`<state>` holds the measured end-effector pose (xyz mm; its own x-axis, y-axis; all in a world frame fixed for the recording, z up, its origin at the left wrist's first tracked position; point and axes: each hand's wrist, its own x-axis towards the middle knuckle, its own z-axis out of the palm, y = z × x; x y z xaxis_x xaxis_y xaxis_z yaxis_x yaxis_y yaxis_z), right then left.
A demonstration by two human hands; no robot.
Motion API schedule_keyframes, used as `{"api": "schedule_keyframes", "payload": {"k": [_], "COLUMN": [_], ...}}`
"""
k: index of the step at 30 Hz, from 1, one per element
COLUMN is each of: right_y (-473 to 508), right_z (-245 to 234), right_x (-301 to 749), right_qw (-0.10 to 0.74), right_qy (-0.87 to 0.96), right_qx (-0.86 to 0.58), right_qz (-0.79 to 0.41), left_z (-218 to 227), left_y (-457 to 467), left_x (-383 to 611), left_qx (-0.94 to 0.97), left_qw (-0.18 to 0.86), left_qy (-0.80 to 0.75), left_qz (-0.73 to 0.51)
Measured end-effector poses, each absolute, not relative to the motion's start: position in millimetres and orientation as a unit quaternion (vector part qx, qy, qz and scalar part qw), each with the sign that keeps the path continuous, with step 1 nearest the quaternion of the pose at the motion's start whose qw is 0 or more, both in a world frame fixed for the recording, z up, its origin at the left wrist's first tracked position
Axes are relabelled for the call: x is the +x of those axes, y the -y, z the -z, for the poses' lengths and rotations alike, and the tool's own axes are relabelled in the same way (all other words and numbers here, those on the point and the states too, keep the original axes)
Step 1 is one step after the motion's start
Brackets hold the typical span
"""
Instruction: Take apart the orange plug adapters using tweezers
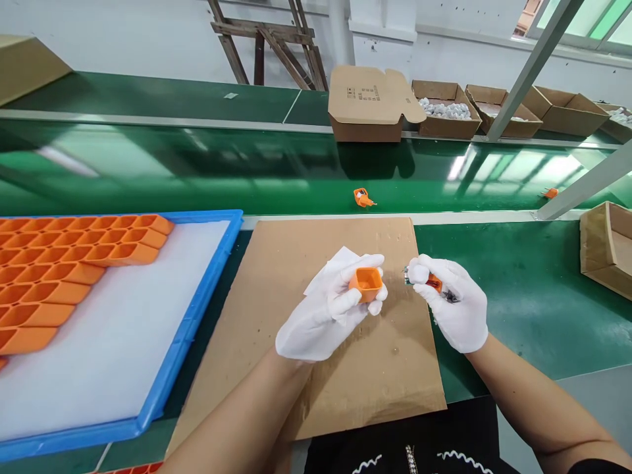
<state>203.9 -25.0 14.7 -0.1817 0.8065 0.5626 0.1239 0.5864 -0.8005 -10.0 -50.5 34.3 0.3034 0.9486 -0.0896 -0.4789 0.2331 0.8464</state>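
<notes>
In a white glove, my left hand (333,303) grips a small orange plastic cup (367,284) above the cardboard sheet (316,368). The cup's open end faces up toward me. My right hand (451,299), gloved too, pinches a small orange part (434,283) with dark and metallic bits showing; the fingers cover much of it. A gap separates the two hands. To the left, a blue-rimmed tray (190,329) holds rows of orange plastic cups (74,263), open ends up.
Beyond the cardboard runs a shiny green belt (222,178), with an orange assembly (363,197) on it and another orange piece (550,193) farther right. Cardboard boxes (365,105) line the back shelf. A slanted metal post (536,66) and an open carton (605,253) stand at right.
</notes>
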Motion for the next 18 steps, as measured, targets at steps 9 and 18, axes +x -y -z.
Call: {"api": "schedule_keyframes", "payload": {"k": [9,18], "right_y": [29,32], "right_z": [-19,-31], "right_x": [203,202], "right_qw": [0.542,0.558], "right_qy": [0.711,0.727], "right_qx": [-0.365,-0.297], "right_qz": [-0.259,-0.268], "left_z": [-48,-43], "left_y": [54,51], "left_x": [-4,1], "left_qx": [0.290,0.202], "left_qw": [0.768,0.735], "left_qy": [-0.313,-0.397], "left_qz": [-0.477,-0.511]}}
